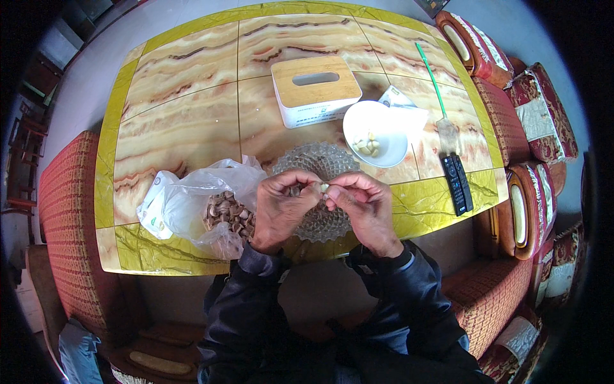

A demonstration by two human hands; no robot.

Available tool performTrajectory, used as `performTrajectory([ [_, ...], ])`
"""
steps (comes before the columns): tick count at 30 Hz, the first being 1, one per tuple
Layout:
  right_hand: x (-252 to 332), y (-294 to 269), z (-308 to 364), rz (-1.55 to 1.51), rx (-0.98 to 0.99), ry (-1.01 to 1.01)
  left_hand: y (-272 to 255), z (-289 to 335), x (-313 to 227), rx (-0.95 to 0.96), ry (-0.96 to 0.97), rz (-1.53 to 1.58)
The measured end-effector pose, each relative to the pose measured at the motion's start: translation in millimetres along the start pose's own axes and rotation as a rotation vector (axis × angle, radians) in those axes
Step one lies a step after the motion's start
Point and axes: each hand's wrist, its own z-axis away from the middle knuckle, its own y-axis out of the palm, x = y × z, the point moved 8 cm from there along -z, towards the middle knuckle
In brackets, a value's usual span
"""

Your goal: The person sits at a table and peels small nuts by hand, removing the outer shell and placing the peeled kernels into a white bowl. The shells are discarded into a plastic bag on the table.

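Over a round, studded glass bowl (307, 155), my left hand (284, 208) and my right hand (364, 211) meet fingertip to fingertip. Both pinch one small pale garlic clove (324, 188) between thumbs and forefingers. My hands hide much of the bowl. Left of my left hand lies a thin clear plastic bag (224, 176), its mouth spread, holding many brownish unpeeled garlic cloves (229, 214). Beyond my right hand a white bowl (391, 137) holds several pale peeled cloves (366, 146).
A tissue box with a wooden lid (313, 86) stands behind the glass bowl. Right of the white bowl lie a black remote control (455, 182) and a green-handled fly swatter (432, 80). A white packet (396, 97) is by the bowl. Patterned red sofas (70, 217) flank the stone-topped table (179, 115).
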Motion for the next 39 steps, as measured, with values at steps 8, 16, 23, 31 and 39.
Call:
performTrajectory([
  [8,5.2,2.6,-0.4,0.029,0.012,-0.053,4.0,3.9,16.0,-0.009,-0.183,0.280],
  [16,-9.6,1.8,-3.2,-0.208,0.008,0.064,7.6,7.6,13.8,-0.064,-0.265,0.368],
  [23,0.8,-0.4,-0.8,0.016,-0.082,-0.085,9.6,7.9,9.1,-0.063,-0.210,0.375],
  [31,2.2,1.1,-1.1,0.065,-0.035,-0.068,9.7,6.6,2.4,-0.017,-0.131,0.211],
  [39,-7.8,-5.4,-0.2,-0.043,-0.090,0.086,10.8,3.6,-0.5,0.006,-0.087,0.090],
])
